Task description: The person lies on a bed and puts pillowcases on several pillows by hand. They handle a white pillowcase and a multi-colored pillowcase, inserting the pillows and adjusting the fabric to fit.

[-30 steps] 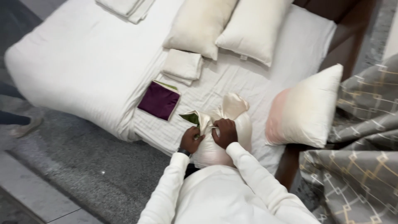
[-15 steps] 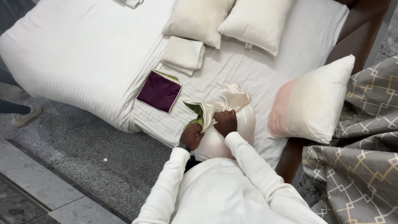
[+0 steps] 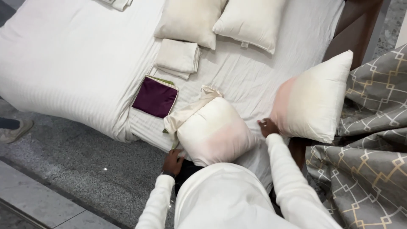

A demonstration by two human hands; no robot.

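Note:
A cream pillow (image 3: pixel 212 131) with a faint pink tint lies at the near edge of the white bed (image 3: pixel 76 63), right in front of me. A loose cream cover flap (image 3: pixel 186 113) hangs off its upper left corner. My left hand (image 3: pixel 173 162) grips the pillow's lower left corner, at the bed's edge. My right hand (image 3: pixel 268 127) holds the pillow's right side, in the gap next to a second cream and pink pillow (image 3: pixel 313 97). My white sleeves reach out to both sides of the pillow.
A folded purple cloth (image 3: pixel 155 97) and a folded white cloth (image 3: pixel 178 57) lie left of the pillow. Two cream pillows (image 3: pixel 250 21) rest at the bed's far side. A grey patterned cover (image 3: pixel 369 161) is heaped on the right. Another person's shoe (image 3: pixel 12 130) stands on the floor at left.
Both hands were together on top of the pillow at the cover's opening. They have moved apart to its left corner and right side, and the pillow now lies flatter.

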